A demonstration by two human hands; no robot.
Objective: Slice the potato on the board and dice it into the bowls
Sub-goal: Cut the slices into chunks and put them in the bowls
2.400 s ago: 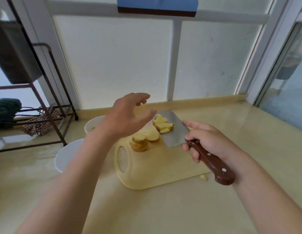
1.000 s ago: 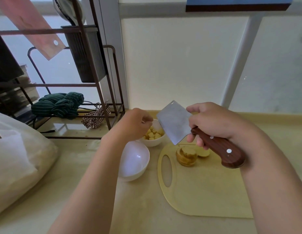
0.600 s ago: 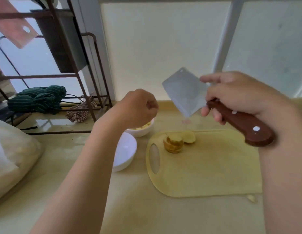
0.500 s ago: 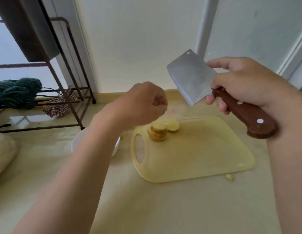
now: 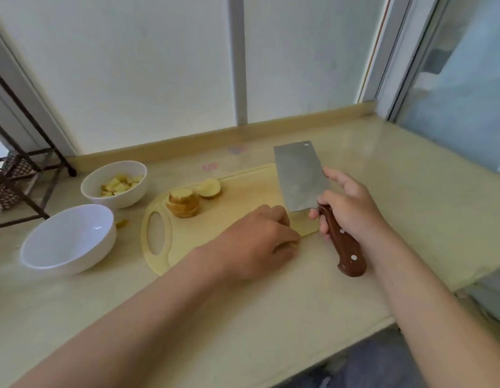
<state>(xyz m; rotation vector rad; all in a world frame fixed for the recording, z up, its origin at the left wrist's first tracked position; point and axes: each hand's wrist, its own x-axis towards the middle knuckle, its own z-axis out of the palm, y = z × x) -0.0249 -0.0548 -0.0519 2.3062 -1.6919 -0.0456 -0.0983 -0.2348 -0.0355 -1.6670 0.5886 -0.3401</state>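
Far bowl: white far bowl (image 5: 113,184) is sitting on the tabletop (image 5: 271,303), well to the left of the left hand (image 5: 260,239) and beyond it, and is holding a small heap of potato dice (image 5: 120,185).
Near bowl: white near bowl (image 5: 68,238) is standing just in front of the far one, well left of the left hand, and is showing only its bare glazed inside.
Scrap: small potato scrap (image 5: 120,223) is lying on the tabletop between the near bowl and the board.
Board: pale yellow board (image 5: 237,203) is lying under and beyond both hands, with its handle slot at the left end.
Potato: stack of potato slices (image 5: 183,204) is standing on the board, beyond and left of the left hand. A potato end piece (image 5: 208,189) is lying just beyond the stack.
Left hand: it is resting at the board's near edge with fingers curled under; whether they are pinching anything cannot be told.
Right hand: right hand (image 5: 352,208) is gripping the wooden handle of the cleaver (image 5: 297,177), whose blade is pointing away over the board's right end, just right of the left hand.
Change: half a second earlier the cleaver was being held high above the board and the left hand was hanging loosely closed in the air; both are now down at the board. One second earlier the left hand was at the far bowl.
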